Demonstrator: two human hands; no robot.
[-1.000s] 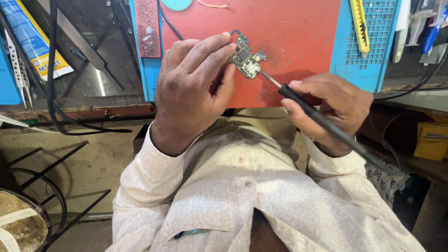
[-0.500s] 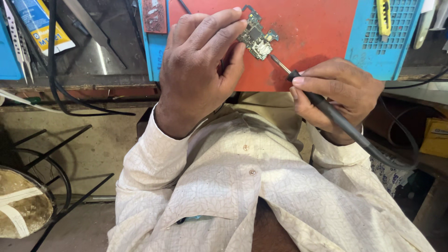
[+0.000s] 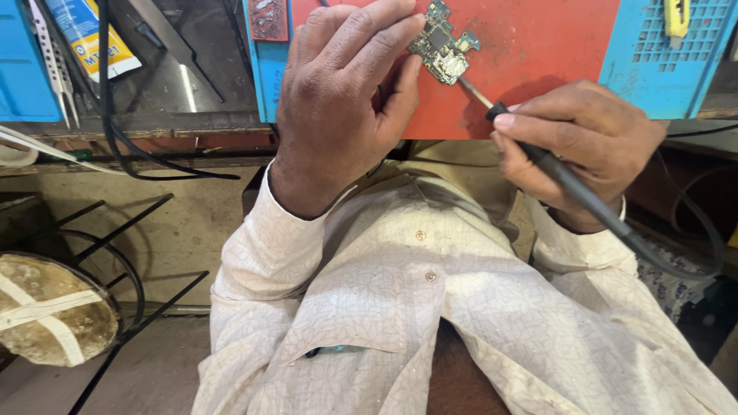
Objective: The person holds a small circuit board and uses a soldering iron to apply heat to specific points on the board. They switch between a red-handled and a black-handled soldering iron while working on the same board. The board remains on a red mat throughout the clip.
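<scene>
Pen-style grip (image 3: 573, 142) on soldering iron (image 3: 565, 178)

bare red mat (image 3: 538, 46) right of circuit board (image 3: 442, 48), left hand (image 3: 346, 100) blocking its left, soldering iron (image 3: 553, 173) crossing below

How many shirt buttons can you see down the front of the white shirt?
2. One button sits higher on the shirt front, below the left hand; a second button lies just beneath it. Others may be hidden in the folds.
</scene>
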